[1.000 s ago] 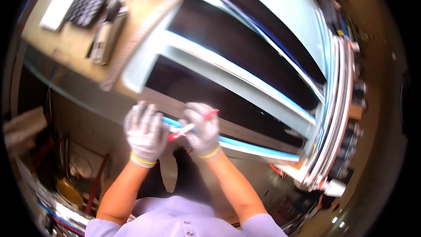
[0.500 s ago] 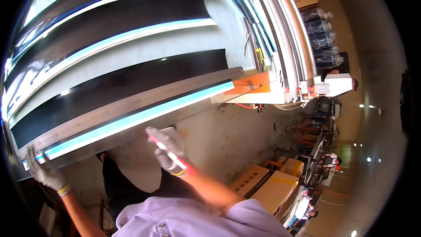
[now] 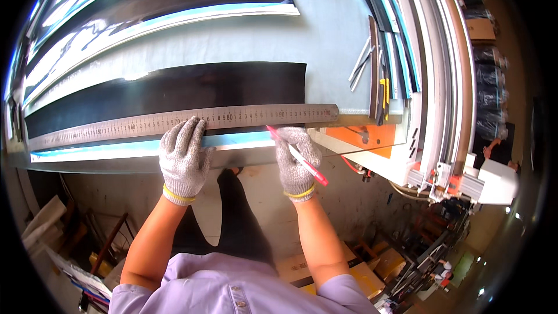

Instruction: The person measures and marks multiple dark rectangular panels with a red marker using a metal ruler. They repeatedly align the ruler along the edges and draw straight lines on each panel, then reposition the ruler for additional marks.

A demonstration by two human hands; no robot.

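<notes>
Metal ruler (image 3: 256, 115) lies before both hands (image 3: 185, 160) (image 3: 297, 163), touching the left.

Workshop, railed machine (image 3: 435, 52), steel ruler (image 3: 261, 116), cardboard boxes (image 3: 364, 277)

1. Below your table (image 3: 334, 29), a pale, scuffed floor (image 3: 349, 215) is spreading out, with dark specks marking it.
2. Along the table's right side, long metal rails (image 3: 447, 58) are running past you, a white housing (image 3: 497, 183) capping their near end.
3. Beyond those rails, dark wrapped bundles (image 3: 490, 84) are sitting in a row, with a brown carton (image 3: 481, 29) lying among them.
4. Near your legs, on the right, a large cardboard box (image 3: 366, 282) is resting on the floor, and dark framework (image 3: 424, 256) is stretching behind it.
5. To your lower left, a reddish-brown frame (image 3: 109, 243) is leaning.
6. At far right, small bright lights (image 3: 481, 292) are glowing.
</notes>
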